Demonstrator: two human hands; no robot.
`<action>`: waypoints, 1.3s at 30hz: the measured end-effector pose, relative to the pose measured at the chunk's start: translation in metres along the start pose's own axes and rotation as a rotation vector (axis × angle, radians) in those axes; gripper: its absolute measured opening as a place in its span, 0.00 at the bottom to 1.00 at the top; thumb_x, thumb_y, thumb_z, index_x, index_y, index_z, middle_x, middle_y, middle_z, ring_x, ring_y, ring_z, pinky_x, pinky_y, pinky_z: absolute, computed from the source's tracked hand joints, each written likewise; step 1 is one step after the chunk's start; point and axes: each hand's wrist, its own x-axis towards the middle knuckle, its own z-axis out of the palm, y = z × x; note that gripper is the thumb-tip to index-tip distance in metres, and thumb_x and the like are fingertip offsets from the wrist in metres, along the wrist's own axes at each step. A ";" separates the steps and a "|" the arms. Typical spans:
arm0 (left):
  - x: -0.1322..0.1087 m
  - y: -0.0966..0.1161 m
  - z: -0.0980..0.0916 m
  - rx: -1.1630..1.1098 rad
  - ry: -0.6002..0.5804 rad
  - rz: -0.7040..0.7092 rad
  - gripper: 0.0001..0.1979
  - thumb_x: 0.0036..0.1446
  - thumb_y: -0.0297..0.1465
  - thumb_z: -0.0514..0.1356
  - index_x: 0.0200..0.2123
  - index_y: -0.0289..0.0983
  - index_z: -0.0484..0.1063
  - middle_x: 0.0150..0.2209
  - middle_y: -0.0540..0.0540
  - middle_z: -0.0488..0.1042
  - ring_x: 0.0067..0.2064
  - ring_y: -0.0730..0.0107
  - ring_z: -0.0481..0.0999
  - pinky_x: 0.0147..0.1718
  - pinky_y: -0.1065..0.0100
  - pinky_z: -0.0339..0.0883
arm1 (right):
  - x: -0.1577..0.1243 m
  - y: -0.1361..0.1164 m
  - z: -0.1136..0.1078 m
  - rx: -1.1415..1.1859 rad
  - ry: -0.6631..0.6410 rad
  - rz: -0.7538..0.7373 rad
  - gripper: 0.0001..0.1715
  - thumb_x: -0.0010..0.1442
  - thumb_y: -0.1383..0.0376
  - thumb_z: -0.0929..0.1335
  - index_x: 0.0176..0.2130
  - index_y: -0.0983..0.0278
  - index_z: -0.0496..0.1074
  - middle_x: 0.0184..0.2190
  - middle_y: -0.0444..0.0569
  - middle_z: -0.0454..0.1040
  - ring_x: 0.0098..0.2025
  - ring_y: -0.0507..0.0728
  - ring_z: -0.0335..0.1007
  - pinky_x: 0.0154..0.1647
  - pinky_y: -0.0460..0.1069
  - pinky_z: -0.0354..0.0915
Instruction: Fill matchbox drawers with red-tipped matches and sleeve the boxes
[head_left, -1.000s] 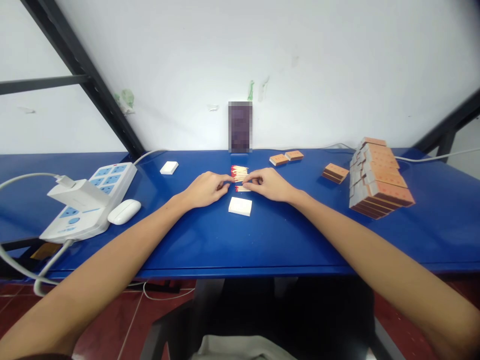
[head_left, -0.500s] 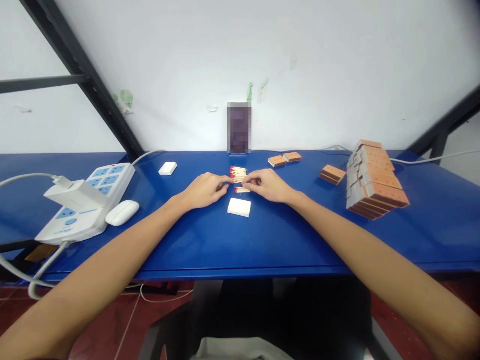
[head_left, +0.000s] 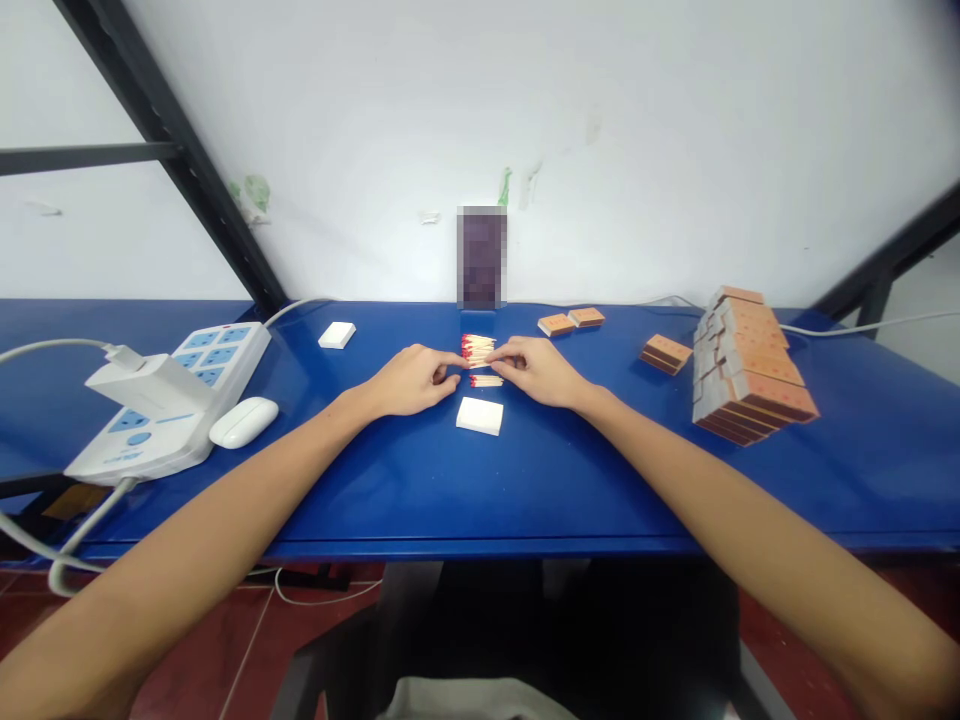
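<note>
A pile of red-headed matches (head_left: pixel 477 348) lies in the middle of the blue table. A smaller row of several matches (head_left: pixel 487 381) sits just in front of it. My left hand (head_left: pixel 412 381) reaches in from the left, its index fingertip at the red heads of the pile and its thumb held apart. From the other side, my right hand (head_left: pixel 538 371) has its index fingertip at the plain ends of the pile, with the thumb slightly below. Neither hand shows anything gripped. Closest to me is a small white box (head_left: pixel 480 416), lying flat below the matches.
A stack of matchboxes (head_left: pixel 750 365) stands at the right, with a loose matchbox (head_left: pixel 665 353) beside it and two matchboxes (head_left: pixel 556 324) farther back. To the left are a power strip (head_left: pixel 161 432), a white earbud case (head_left: pixel 244 422) and another white box (head_left: pixel 337 335). A blurred dark panel (head_left: pixel 481 258) stands against the wall.
My right index finger has straightened a little, away from the thumb. The view has shifted slightly; the matches and boxes keep their places.
</note>
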 end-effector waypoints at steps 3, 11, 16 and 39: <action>-0.001 0.001 -0.001 -0.008 -0.011 -0.003 0.21 0.61 0.32 0.56 0.56 0.37 0.78 0.20 0.54 0.68 0.23 0.72 0.67 0.29 0.70 0.58 | 0.000 0.000 0.000 -0.013 -0.009 -0.005 0.15 0.65 0.69 0.67 0.44 0.64 0.83 0.32 0.49 0.76 0.31 0.53 0.64 0.37 0.49 0.59; -0.001 0.005 -0.005 -0.043 -0.036 0.003 0.23 0.58 0.30 0.57 0.55 0.38 0.79 0.20 0.55 0.67 0.23 0.73 0.66 0.29 0.70 0.60 | -0.001 0.002 0.001 -0.034 -0.022 -0.020 0.17 0.65 0.70 0.66 0.46 0.63 0.83 0.31 0.48 0.75 0.31 0.53 0.64 0.37 0.49 0.58; -0.002 0.006 -0.006 -0.061 -0.049 0.024 0.23 0.56 0.28 0.56 0.54 0.38 0.80 0.19 0.55 0.67 0.22 0.74 0.64 0.29 0.70 0.60 | -0.001 0.001 0.000 -0.031 -0.023 -0.022 0.17 0.64 0.71 0.66 0.46 0.64 0.83 0.29 0.47 0.73 0.31 0.53 0.63 0.37 0.48 0.58; -0.001 0.004 -0.001 -0.009 0.038 0.034 0.20 0.60 0.28 0.56 0.52 0.36 0.80 0.22 0.52 0.74 0.25 0.71 0.71 0.32 0.69 0.62 | -0.001 -0.003 0.000 -0.054 -0.037 -0.026 0.16 0.63 0.71 0.67 0.45 0.64 0.83 0.29 0.46 0.69 0.31 0.52 0.63 0.36 0.48 0.57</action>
